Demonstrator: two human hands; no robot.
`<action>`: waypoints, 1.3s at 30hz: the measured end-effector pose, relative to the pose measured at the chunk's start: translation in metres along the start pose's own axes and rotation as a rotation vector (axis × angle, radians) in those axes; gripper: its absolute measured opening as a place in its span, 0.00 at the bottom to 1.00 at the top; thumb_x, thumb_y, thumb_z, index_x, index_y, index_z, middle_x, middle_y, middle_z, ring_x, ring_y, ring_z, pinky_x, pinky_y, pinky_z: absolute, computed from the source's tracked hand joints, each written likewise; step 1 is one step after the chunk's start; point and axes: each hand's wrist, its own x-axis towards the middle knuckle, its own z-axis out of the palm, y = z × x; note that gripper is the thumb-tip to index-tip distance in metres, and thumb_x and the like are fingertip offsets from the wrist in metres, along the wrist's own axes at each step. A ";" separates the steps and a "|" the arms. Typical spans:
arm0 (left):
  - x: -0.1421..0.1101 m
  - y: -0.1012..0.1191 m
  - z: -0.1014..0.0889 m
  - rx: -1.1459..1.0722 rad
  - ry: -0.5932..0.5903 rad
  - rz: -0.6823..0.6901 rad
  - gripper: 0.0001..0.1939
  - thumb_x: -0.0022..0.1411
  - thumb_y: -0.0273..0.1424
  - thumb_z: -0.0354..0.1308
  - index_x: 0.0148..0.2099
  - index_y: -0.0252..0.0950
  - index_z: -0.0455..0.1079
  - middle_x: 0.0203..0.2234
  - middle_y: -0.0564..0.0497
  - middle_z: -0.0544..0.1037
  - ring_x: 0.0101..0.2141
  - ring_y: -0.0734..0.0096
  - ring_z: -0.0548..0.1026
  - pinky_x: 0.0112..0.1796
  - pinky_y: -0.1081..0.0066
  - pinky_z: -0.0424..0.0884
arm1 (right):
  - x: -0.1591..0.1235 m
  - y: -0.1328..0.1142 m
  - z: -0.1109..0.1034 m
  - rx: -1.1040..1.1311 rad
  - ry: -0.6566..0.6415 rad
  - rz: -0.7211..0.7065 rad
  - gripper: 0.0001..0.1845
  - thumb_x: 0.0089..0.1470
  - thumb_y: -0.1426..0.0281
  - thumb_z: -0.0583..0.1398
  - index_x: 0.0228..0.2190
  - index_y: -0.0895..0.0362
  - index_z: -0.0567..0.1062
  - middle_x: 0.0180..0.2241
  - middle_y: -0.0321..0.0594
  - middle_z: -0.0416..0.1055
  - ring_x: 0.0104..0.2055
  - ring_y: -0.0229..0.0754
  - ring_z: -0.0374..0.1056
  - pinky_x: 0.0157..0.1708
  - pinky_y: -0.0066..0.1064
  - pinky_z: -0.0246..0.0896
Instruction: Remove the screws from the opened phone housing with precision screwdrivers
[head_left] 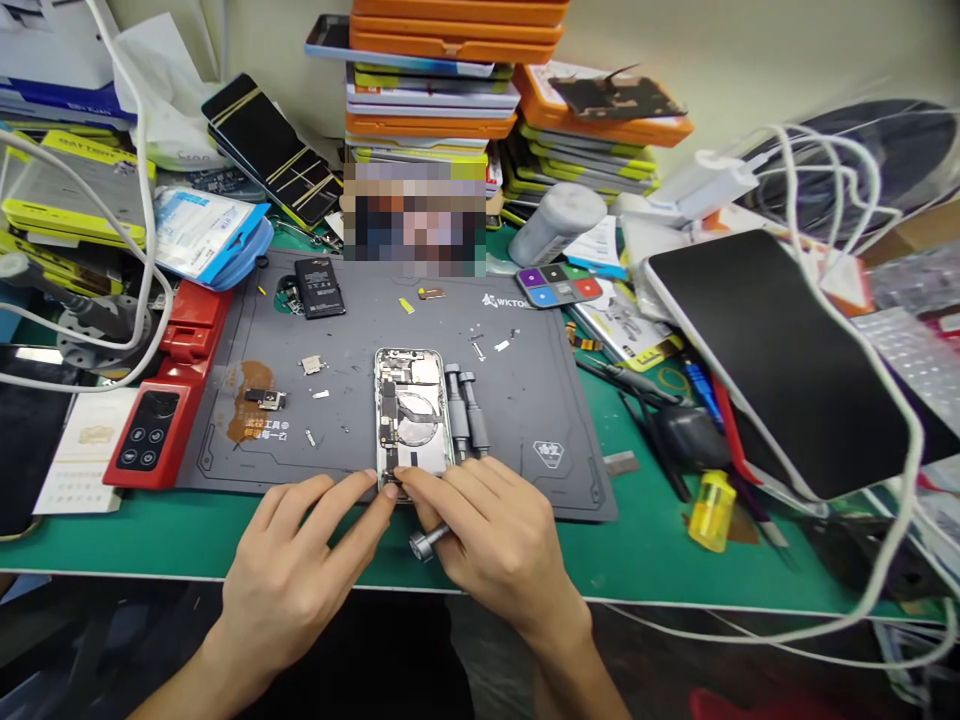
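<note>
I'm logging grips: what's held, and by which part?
The right hand grips a grey tool just past its round end; it and the left hand also touch the open phone near its bottom.

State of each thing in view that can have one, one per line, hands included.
Phone: open, internals exposed
Battery: out, lying on the mat
Two screwdrivers: lying beside the phone
Third screwdriver: held in the right hand
Left hand: fingertips at the phone's lower end
Tablet: screen dark
</note>
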 end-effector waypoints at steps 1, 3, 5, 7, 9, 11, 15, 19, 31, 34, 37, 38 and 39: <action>0.000 0.000 -0.001 0.001 -0.001 0.002 0.17 0.73 0.22 0.65 0.62 0.32 0.78 0.54 0.44 0.83 0.49 0.56 0.74 0.47 0.57 0.70 | 0.000 0.000 0.000 0.000 0.001 0.002 0.12 0.65 0.84 0.62 0.49 0.66 0.79 0.28 0.38 0.71 0.31 0.42 0.55 0.32 0.39 0.49; 0.001 -0.001 -0.002 0.002 -0.006 0.004 0.16 0.73 0.22 0.65 0.61 0.32 0.79 0.54 0.44 0.83 0.49 0.56 0.74 0.47 0.57 0.70 | -0.001 0.000 0.000 0.002 0.008 0.013 0.13 0.65 0.84 0.62 0.50 0.66 0.79 0.29 0.38 0.71 0.31 0.41 0.55 0.32 0.39 0.49; 0.001 -0.001 -0.003 0.002 -0.008 0.004 0.16 0.73 0.21 0.65 0.61 0.32 0.79 0.54 0.43 0.83 0.49 0.56 0.74 0.47 0.57 0.70 | -0.002 0.001 -0.001 0.019 0.020 0.040 0.15 0.65 0.84 0.61 0.52 0.66 0.78 0.30 0.37 0.71 0.32 0.40 0.56 0.33 0.37 0.52; 0.001 -0.001 -0.003 0.000 -0.012 0.003 0.16 0.73 0.21 0.65 0.61 0.32 0.79 0.54 0.43 0.83 0.49 0.55 0.74 0.47 0.57 0.70 | -0.003 0.003 -0.001 0.042 0.028 0.074 0.17 0.65 0.86 0.60 0.54 0.66 0.77 0.30 0.36 0.70 0.32 0.39 0.57 0.34 0.36 0.53; 0.000 -0.001 -0.003 -0.003 -0.016 0.004 0.17 0.73 0.21 0.65 0.61 0.32 0.79 0.54 0.43 0.83 0.49 0.55 0.74 0.47 0.56 0.70 | -0.004 0.003 -0.002 0.045 0.031 0.085 0.17 0.65 0.86 0.61 0.53 0.64 0.77 0.29 0.34 0.69 0.31 0.39 0.57 0.33 0.36 0.52; -0.002 0.000 -0.003 -0.004 -0.021 0.005 0.17 0.73 0.21 0.65 0.62 0.32 0.78 0.54 0.43 0.83 0.49 0.55 0.74 0.48 0.56 0.69 | -0.004 0.003 -0.002 0.014 0.026 0.072 0.13 0.67 0.82 0.63 0.52 0.64 0.77 0.29 0.35 0.70 0.31 0.39 0.57 0.33 0.37 0.52; -0.002 0.000 -0.002 -0.008 -0.036 -0.002 0.17 0.73 0.22 0.65 0.62 0.32 0.78 0.55 0.44 0.83 0.50 0.55 0.74 0.48 0.57 0.69 | -0.003 0.001 -0.002 -0.037 0.001 0.034 0.10 0.68 0.79 0.63 0.51 0.63 0.77 0.30 0.36 0.72 0.31 0.40 0.57 0.32 0.38 0.51; -0.001 -0.002 -0.002 -0.019 -0.048 -0.002 0.16 0.75 0.22 0.62 0.63 0.32 0.78 0.55 0.43 0.82 0.50 0.55 0.73 0.48 0.57 0.68 | -0.001 0.001 -0.003 -0.043 -0.034 0.020 0.10 0.68 0.81 0.62 0.50 0.63 0.77 0.29 0.36 0.72 0.31 0.41 0.57 0.31 0.39 0.50; -0.006 0.000 -0.002 -0.044 -0.046 -0.016 0.17 0.78 0.23 0.59 0.64 0.32 0.78 0.57 0.43 0.82 0.51 0.56 0.74 0.49 0.57 0.69 | 0.002 0.001 -0.003 -0.055 -0.069 0.033 0.14 0.68 0.84 0.55 0.47 0.63 0.79 0.27 0.37 0.67 0.31 0.42 0.54 0.32 0.37 0.50; -0.005 0.000 -0.002 -0.042 -0.034 -0.017 0.17 0.78 0.23 0.59 0.64 0.31 0.79 0.57 0.43 0.82 0.51 0.56 0.74 0.49 0.57 0.69 | 0.002 0.000 -0.004 -0.048 -0.070 0.038 0.14 0.69 0.84 0.56 0.48 0.63 0.79 0.27 0.37 0.67 0.31 0.42 0.54 0.32 0.38 0.49; -0.004 0.000 -0.001 -0.043 -0.030 -0.013 0.17 0.78 0.22 0.58 0.64 0.31 0.79 0.56 0.43 0.82 0.51 0.56 0.74 0.49 0.57 0.69 | 0.001 0.001 -0.004 -0.047 -0.091 0.030 0.13 0.69 0.83 0.56 0.48 0.63 0.78 0.27 0.37 0.67 0.32 0.42 0.54 0.32 0.38 0.49; -0.003 0.000 -0.001 -0.041 -0.028 -0.013 0.17 0.78 0.22 0.58 0.63 0.31 0.79 0.56 0.43 0.82 0.51 0.56 0.74 0.49 0.57 0.69 | 0.001 0.001 -0.004 -0.051 -0.096 0.028 0.13 0.70 0.83 0.56 0.48 0.63 0.78 0.27 0.37 0.67 0.32 0.42 0.54 0.32 0.38 0.49; -0.003 0.000 -0.001 -0.040 -0.027 -0.013 0.16 0.78 0.22 0.58 0.63 0.31 0.79 0.56 0.43 0.83 0.51 0.56 0.74 0.49 0.57 0.69 | 0.001 0.001 -0.004 -0.054 -0.100 0.022 0.13 0.70 0.83 0.56 0.49 0.63 0.78 0.27 0.37 0.67 0.32 0.42 0.54 0.32 0.38 0.49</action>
